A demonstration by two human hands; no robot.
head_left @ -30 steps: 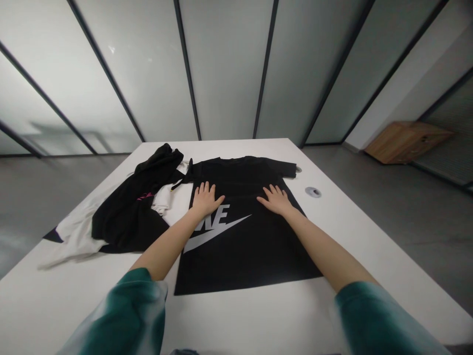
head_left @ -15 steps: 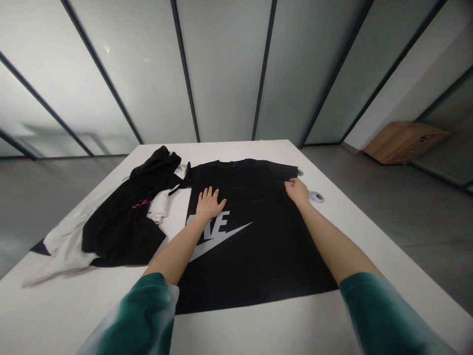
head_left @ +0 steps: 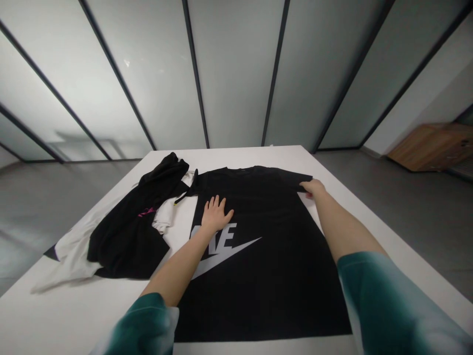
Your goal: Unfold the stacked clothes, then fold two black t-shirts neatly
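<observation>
Our left hand [head_left: 216,215] rests, fingers spread, on the black T-shirt [head_left: 258,266] lying flat in the middle of the desk [head_left: 55,320], while our right hand [head_left: 313,188] curls over its sleeve [head_left: 291,178] near the desk's right edge, pinch unclear; we judge it light, limp cloth, best taken by sleeve or hem.

The black T-shirt [head_left: 266,286] looks like soft matt knit cloth, zero sheen, lying mostly smooth. Its grey logo print [head_left: 225,246] is a flat printed layer, a bit brighter than the fabric. The white table [head_left: 74,315] has a smooth matt top. The heap of black clothes [head_left: 129,231] is crumpled matt cloth, and the white garment [head_left: 72,246] is thin cloth. The wall panels [head_left: 236,74] are frosted glass in dark matt metal frames [head_left: 274,74]. The cabinet [head_left: 428,148] is plain wood. The green sleeve [head_left: 388,305] is soft-looking cloth.
</observation>
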